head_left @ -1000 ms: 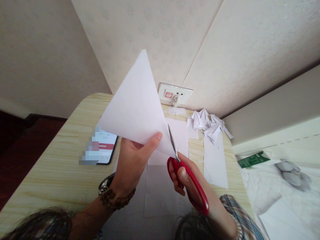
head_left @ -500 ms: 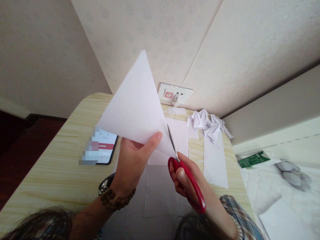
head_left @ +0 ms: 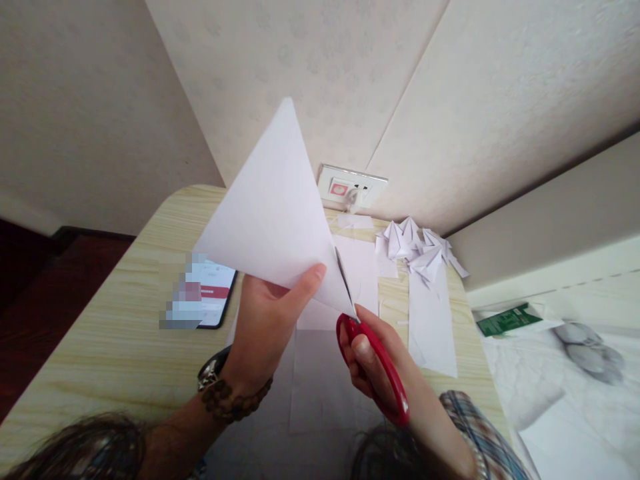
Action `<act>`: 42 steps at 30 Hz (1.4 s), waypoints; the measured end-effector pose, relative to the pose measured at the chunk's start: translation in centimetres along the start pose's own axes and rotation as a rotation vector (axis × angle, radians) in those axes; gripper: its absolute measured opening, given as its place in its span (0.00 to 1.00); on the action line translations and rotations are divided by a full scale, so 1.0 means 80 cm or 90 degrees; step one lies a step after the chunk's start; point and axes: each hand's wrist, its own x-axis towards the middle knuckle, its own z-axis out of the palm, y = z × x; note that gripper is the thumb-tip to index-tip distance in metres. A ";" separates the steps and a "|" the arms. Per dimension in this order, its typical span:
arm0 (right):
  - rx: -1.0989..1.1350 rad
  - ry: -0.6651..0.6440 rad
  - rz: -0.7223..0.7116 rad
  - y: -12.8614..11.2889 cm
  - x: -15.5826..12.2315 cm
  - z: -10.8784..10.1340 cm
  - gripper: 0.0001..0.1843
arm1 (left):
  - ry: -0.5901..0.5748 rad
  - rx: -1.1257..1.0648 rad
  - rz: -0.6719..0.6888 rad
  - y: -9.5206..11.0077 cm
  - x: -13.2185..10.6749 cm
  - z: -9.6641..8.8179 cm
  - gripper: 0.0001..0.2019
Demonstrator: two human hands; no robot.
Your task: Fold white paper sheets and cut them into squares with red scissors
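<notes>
A white sheet of paper folded into a triangle (head_left: 270,200) is held up over the table, one point upward. My left hand (head_left: 267,320) pinches its lower edge, thumb on the near face and fingers behind. Red-handled scissors (head_left: 383,367) are in my right hand (head_left: 373,353), its fingers through and around the handles. The blades lie along the paper's lower right edge, near the corner; one blade shows and the other is hidden behind the paper. More white paper sheets (head_left: 325,380) lie on the table beneath both hands.
Left of my hands lies a phone (head_left: 213,293), partly blurred out. Folded paper pieces (head_left: 425,260) sit at the back right, by a paper strip (head_left: 433,327). A wall socket (head_left: 353,187) with a plug is behind the wooden table (head_left: 125,300). Off its right side lies a green packet (head_left: 507,320).
The scissors' handles have drawn very slightly closer together at the paper's edge. The paper and my left hand stay almost in place.
</notes>
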 end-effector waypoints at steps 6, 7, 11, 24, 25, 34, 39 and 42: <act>0.027 -0.004 0.008 0.005 0.001 0.001 0.31 | -0.005 0.001 0.002 -0.001 0.000 -0.002 0.13; 0.029 -0.007 0.014 0.006 0.001 0.001 0.30 | -0.005 0.001 0.001 -0.001 0.000 -0.002 0.13; 0.029 -0.013 0.021 0.008 0.002 0.000 0.30 | 0.012 -0.003 -0.009 0.002 -0.002 0.001 0.12; 0.026 0.001 0.019 0.008 0.003 0.002 0.31 | 0.028 0.011 -0.012 0.005 -0.002 0.004 0.14; 0.024 0.001 0.017 0.008 0.003 0.002 0.30 | 0.028 0.010 -0.011 0.005 -0.002 0.005 0.14; 0.033 0.007 0.017 0.011 0.003 0.002 0.30 | 0.017 0.021 -0.010 0.004 -0.002 0.002 0.12; -0.011 0.027 -0.037 0.012 0.004 0.002 0.29 | -0.024 0.002 -0.006 0.001 -0.003 -0.002 0.10; -0.040 0.043 -0.057 0.009 0.003 0.001 0.29 | -0.039 0.019 -0.014 0.001 -0.003 -0.003 0.11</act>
